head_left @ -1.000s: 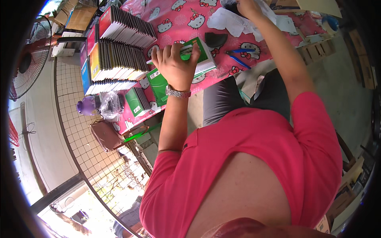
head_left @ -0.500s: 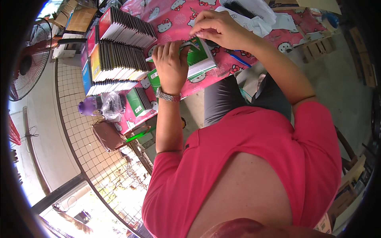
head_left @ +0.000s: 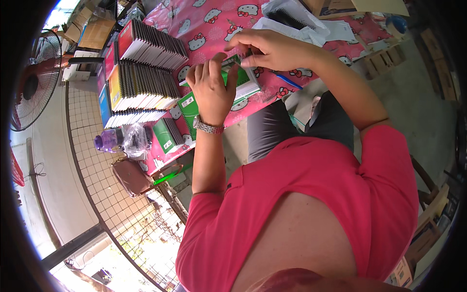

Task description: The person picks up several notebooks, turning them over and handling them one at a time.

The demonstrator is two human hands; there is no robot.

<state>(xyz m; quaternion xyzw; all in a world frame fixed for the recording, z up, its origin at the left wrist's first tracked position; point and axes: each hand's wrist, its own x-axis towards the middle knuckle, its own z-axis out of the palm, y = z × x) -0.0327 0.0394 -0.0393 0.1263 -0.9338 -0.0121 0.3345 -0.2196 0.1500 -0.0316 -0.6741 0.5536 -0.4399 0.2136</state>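
A green-covered spiral notebook [head_left: 249, 83] lies on the table in front of me, its white page edges facing right. My left hand [head_left: 212, 90], with a metal watch at the wrist, curls over the notebook's left side, thumb on the cover. My right hand [head_left: 275, 50] is bent above the notebook's far edge, thumb and fingers drawn together by the wire coil; what they pinch is too small to make out. Another green notebook [head_left: 188, 108] lies partly under my left wrist. A blue-handled tool [head_left: 289, 81] rests right of the notebook.
Tall stacks of spiral notebooks [head_left: 146, 80] stand at the left, with a small green notebook stack [head_left: 168, 135] nearer me. A purple bottle [head_left: 108, 140], a plastic bag [head_left: 136, 140] and a brown pouch [head_left: 131, 176] sit by the edge. A fan [head_left: 36, 80] stands far left.
My right hand has come lower and closer to the notebook's coil, nearer my left thumb. My left hand stays on the notebook. The whole view has shifted slightly.
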